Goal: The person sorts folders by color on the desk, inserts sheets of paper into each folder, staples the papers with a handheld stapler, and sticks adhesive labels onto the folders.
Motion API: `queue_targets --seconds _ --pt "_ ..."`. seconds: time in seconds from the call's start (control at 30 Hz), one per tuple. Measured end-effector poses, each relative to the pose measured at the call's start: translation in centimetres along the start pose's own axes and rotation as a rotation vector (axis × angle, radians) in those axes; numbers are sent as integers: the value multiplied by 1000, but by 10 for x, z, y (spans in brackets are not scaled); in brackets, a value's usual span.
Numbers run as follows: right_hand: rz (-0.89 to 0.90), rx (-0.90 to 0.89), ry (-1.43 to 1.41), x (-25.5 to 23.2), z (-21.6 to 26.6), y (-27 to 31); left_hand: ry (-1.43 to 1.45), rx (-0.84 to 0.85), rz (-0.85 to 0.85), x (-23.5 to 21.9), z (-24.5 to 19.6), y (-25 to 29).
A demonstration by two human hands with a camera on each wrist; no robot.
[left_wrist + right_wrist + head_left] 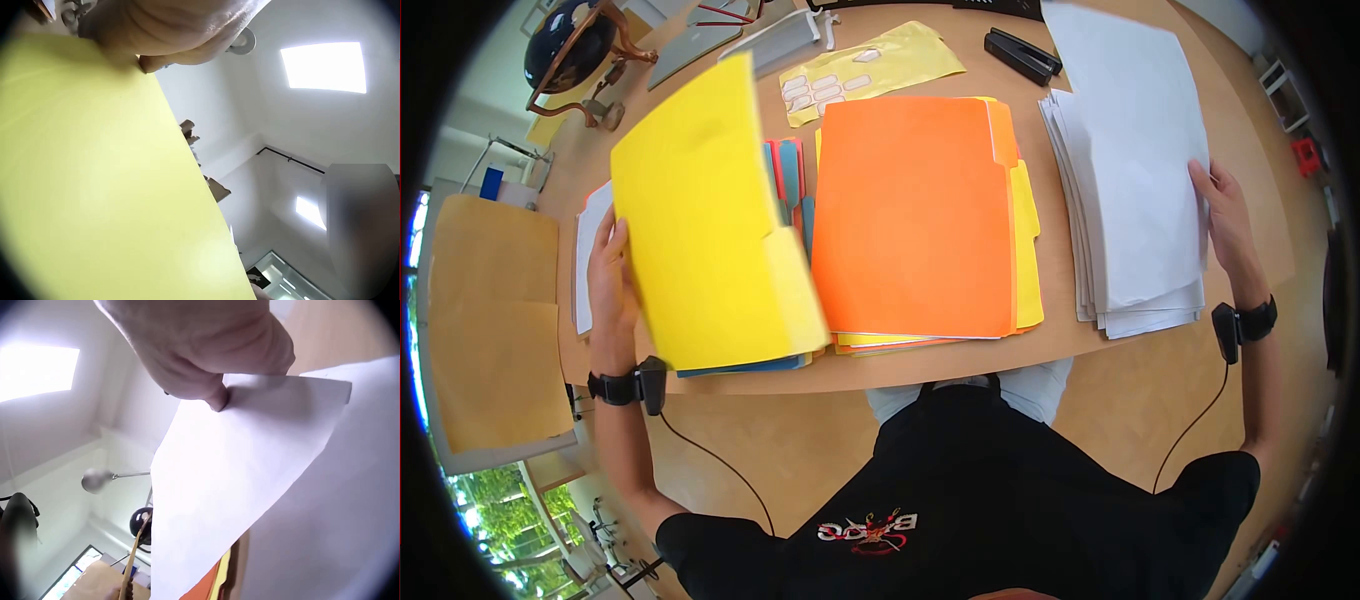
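Note:
My left hand (612, 275) grips a yellow file folder (700, 220) by its left edge, thumb on the upper face. The folder tilts up over a pile of other folders, with blue ones (745, 368) showing below it. On the right, my right hand (1230, 215) pinches a white paper sheet (1140, 150) at its right edge. The sheet (219, 450) is lifted and bent over a stack of white paper (1082, 230). Between the hands lies a pile of orange and yellow folders, an orange folder (910, 220) on top.
Behind the piles lie a yellow label sheet (920, 50) with white stickers and a black stapler (1022, 57). A globe (570, 45) and a grey laptop (690, 55) stand at the back left. White paper (585, 255) shows behind my left hand. The table's front edge (850, 378) runs close before me.

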State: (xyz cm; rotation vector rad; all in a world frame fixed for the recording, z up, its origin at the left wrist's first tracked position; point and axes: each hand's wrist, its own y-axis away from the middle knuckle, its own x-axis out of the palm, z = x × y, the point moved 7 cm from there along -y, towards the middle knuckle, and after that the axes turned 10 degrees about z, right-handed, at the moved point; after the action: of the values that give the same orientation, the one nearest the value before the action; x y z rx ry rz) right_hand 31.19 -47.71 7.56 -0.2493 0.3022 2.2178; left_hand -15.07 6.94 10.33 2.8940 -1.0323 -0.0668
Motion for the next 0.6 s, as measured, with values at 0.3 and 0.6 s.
queue_targets --seconds 0.3,0.6 --pt "-51 260 292 -53 -76 12 -267 -208 -40 -133 97 -25" --pt "152 -114 267 69 -3 -6 -365 4 343 51 43 -32"
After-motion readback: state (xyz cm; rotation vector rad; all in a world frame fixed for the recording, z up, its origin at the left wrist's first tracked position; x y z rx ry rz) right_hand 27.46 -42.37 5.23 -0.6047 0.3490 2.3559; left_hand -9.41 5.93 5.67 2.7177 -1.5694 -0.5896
